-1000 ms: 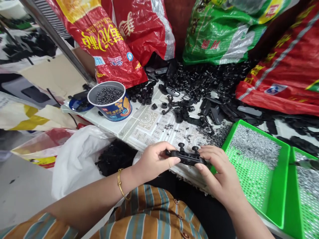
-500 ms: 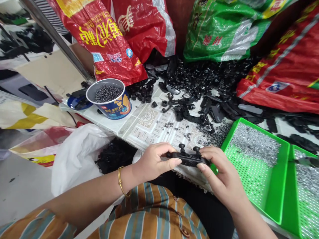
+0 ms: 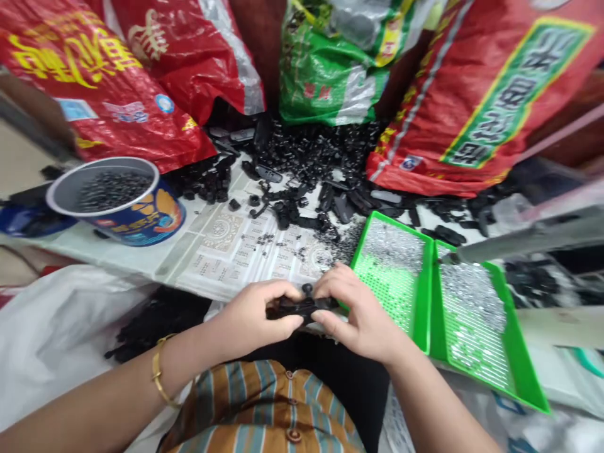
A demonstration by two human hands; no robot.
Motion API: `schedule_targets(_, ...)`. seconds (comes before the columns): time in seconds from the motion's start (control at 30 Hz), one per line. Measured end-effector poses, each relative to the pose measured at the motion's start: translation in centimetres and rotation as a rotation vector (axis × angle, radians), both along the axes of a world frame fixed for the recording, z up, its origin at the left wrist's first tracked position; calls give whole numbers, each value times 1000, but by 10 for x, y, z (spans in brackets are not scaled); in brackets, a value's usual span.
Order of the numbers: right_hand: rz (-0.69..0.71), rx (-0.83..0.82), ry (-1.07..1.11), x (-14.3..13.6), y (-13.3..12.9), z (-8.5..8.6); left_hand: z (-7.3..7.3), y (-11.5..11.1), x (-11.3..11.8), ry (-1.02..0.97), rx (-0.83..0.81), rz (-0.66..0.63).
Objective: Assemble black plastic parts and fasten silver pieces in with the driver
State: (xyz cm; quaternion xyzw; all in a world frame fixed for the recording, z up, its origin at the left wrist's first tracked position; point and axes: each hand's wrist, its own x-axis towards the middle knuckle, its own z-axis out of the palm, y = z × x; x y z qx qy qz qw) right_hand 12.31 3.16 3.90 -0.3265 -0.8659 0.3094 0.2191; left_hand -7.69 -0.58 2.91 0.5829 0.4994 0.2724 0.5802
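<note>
A dark plastic part [image 3: 304, 307] with a small round knob on top is held level between both hands, over the table's front edge. My left hand [image 3: 262, 313] pinches its left end, thumb in front. Its right end is gripped by my right hand [image 3: 352, 311], the thumb close to the left thumb. The fingers cover both ends of the part. Just beyond the hands lie tiny black bits on the patterned tabletop [image 3: 212, 267]. To the right of my right hand is a green tray [image 3: 429, 296] of small silvery pieces.
A blue tub [image 3: 160, 217] of small dark pieces stands at left. Black parts [image 3: 306, 151] lie heaped behind, below red bags [image 3: 189, 56] and a green bag [image 3: 325, 82]. A second green tray [image 3: 523, 371] sits at right, a blurred rod-like object [image 3: 528, 236] reaching over it.
The view has swung right, showing more of the right tray and right red bag. The hands still hold the dark part; one knob now shows where two did, and the fingers sit closer together.
</note>
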Motion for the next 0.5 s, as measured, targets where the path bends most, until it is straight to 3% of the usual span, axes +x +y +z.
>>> schedule_targets(0.13,9,-23,-23,5,-2,2,8,12,8,200,68,-165)
schedule_targets(0.2,-27,-25,4,10,-6,1,8,15,13,223,86,-162)
schedule_targets(0.27,-162,34,76,19,-10,2,5,15,19,156,5,-100)
schedule_targets(0.33,-467,193,196,37,-12,4,2,14,25,7,-158,-5)
schedule_targets(0.43,-1098,495,420,75,-3,10,-5,9,35,-242,-389,168)
schedule_targets(0.5,-1317,561,456,102,13,12,-9,6,42,-360,-485,259)
